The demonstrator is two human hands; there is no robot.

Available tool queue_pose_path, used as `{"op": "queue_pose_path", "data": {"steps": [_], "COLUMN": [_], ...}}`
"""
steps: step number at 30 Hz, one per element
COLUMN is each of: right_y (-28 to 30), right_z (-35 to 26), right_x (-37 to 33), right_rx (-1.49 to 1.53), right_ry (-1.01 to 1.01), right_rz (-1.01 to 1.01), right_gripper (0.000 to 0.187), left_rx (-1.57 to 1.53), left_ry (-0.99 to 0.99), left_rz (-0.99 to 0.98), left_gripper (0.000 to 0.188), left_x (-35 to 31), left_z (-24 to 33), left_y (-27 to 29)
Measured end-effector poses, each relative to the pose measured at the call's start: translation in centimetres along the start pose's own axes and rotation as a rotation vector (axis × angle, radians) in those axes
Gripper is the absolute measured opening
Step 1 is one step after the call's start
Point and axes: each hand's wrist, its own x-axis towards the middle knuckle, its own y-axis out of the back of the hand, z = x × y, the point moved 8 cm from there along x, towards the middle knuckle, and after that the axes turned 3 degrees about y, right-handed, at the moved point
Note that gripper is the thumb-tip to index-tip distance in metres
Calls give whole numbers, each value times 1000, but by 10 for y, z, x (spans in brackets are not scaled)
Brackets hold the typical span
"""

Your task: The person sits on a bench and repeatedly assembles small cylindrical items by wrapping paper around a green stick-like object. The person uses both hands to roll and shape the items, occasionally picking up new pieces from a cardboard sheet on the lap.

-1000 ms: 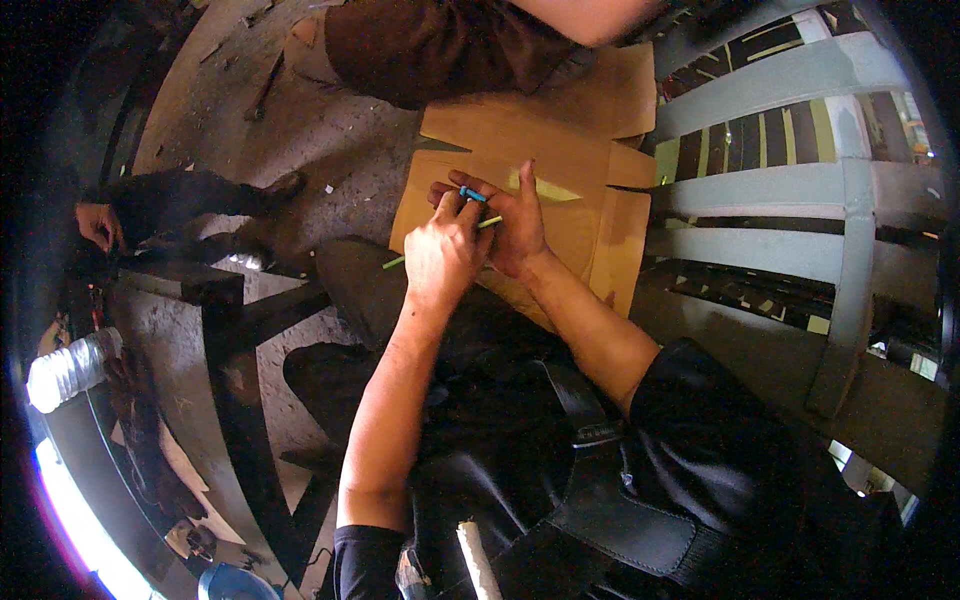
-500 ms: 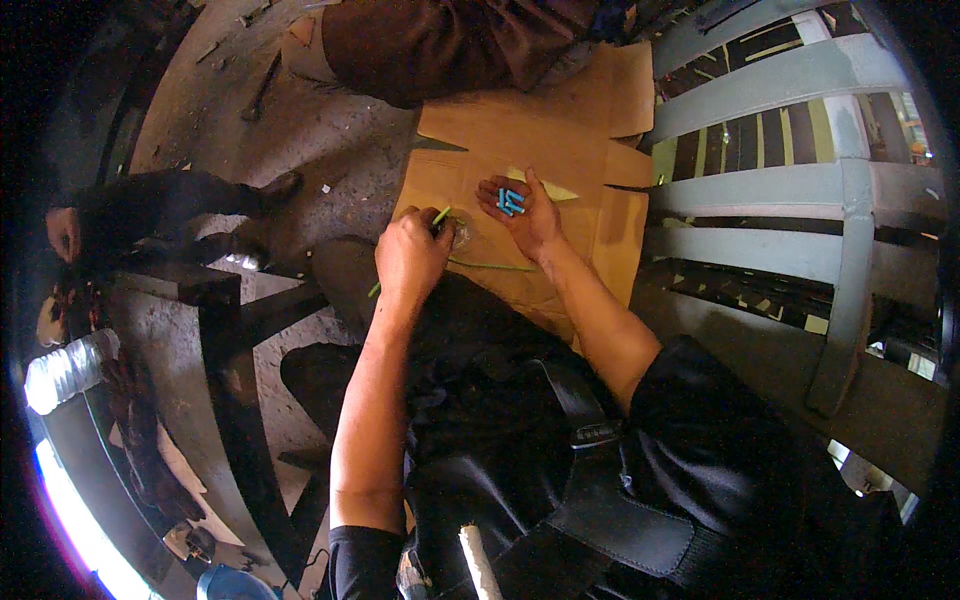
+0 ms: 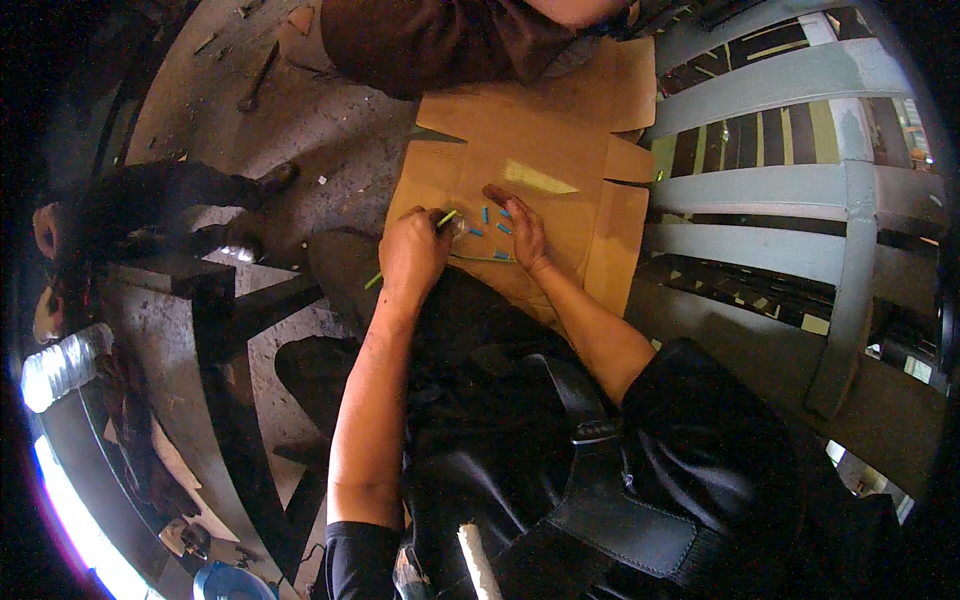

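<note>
We cannot tell what the small blue pieces on the flattened cardboard are, too tiny; another person's brown sleeve beyond it is cropped.

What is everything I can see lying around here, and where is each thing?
flattened cardboard box: one, brown, spread on the floor in front of the person
small blue pieces: several, blue, scattered on the cardboard by the right hand
green stick: one, yellow-green, thin, held in the left hand, its other end showing below the fist
slatted bench: one, grey-blue, to the right of the cardboard
plastic bottle: one, clear, at the left edge
another person: one, in brown clothing, at the top edge
black apron: one, black, on the person's lap
left hand: fist closed on the green stick
right hand: flat, fingers spread over the blue pieces
</note>
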Motion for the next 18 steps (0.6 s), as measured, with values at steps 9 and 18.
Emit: {"op": "queue_pose_path", "data": {"steps": [9,18], "right_y": [29,-106], "right_z": [23,-147], "right_x": [17,24], "right_rx": [110,175], "right_ry": [60,28], "right_rz": [207,-684], "right_gripper": [38,25], "left_rx": [-648,-1357], "left_ry": [141,462], "left_rz": [-95,-366], "left_gripper": [26,39], "left_x": [9,-35], "left_z": [-20,-44], "left_y": [15,49]}}
